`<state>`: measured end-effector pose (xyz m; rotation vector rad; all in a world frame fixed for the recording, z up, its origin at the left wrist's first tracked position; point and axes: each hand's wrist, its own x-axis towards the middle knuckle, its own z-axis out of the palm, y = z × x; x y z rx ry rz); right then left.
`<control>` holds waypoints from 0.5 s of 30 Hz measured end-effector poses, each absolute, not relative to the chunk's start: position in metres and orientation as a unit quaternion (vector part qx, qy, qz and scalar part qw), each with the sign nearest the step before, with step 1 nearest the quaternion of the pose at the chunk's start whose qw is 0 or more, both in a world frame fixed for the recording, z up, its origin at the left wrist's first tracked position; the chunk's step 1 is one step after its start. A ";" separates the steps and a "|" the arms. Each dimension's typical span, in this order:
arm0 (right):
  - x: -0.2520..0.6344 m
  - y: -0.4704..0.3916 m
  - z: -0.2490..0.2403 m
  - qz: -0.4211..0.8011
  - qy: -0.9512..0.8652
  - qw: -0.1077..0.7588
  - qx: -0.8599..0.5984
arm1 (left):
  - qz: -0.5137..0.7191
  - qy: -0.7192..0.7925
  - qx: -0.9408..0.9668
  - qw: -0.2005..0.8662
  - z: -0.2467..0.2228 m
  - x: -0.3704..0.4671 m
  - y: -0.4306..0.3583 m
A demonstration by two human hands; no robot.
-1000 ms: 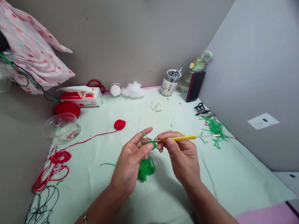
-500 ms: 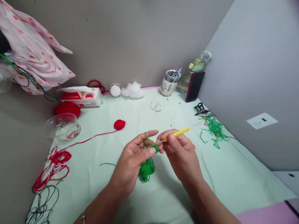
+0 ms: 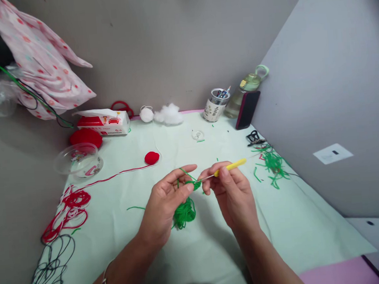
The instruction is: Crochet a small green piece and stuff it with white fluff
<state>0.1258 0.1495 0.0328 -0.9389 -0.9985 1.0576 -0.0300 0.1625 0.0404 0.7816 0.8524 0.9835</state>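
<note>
My left hand (image 3: 164, 201) pinches a small green crocheted piece (image 3: 197, 185) between thumb and fingers, with green yarn running up over its raised index finger. A crochet hook with a yellow handle (image 3: 232, 166) is gripped in my right hand (image 3: 235, 195), and its thin metal shaft points left, its tip at the green piece. Below my left hand a loose bundle of green yarn (image 3: 184, 213) lies on the pale cloth (image 3: 119, 252). The exact position of the hook's tip in the stitches is too small to tell.
A red crocheted ball (image 3: 152, 157) lies beyond my hands. Red and black yarn (image 3: 53, 268) lies at left, near a clear tub (image 3: 91, 165) and tissue box (image 3: 117, 123). White stuffing (image 3: 169, 114), a pen can (image 3: 215, 107), bottle, phone (image 3: 248, 110) and green scraps (image 3: 272, 164) stand or lie farther off.
My right hand and the hook have moved slightly right, the shaft drawn back from the green piece. My left hand has shifted slightly left, and the green piece is tilted differently.
</note>
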 end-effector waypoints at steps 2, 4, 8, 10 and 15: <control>0.126 0.145 0.033 0.412 -0.479 0.645 -0.429 | 0.454 0.391 0.363 0.714 0.039 -0.030 0.162; 0.125 0.140 0.031 0.311 -0.554 0.629 -0.448 | 0.468 0.405 0.380 0.687 0.038 -0.028 0.161; 0.124 0.133 0.023 0.077 -0.713 0.554 -0.423 | 0.498 0.424 0.363 0.664 0.038 -0.022 0.158; 0.125 0.132 0.020 0.030 -0.724 0.538 -0.430 | 0.478 0.396 0.307 0.721 0.039 -0.021 0.157; 0.128 0.137 0.025 0.139 -0.629 0.601 -0.472 | 0.421 0.312 0.200 0.828 0.040 -0.025 0.163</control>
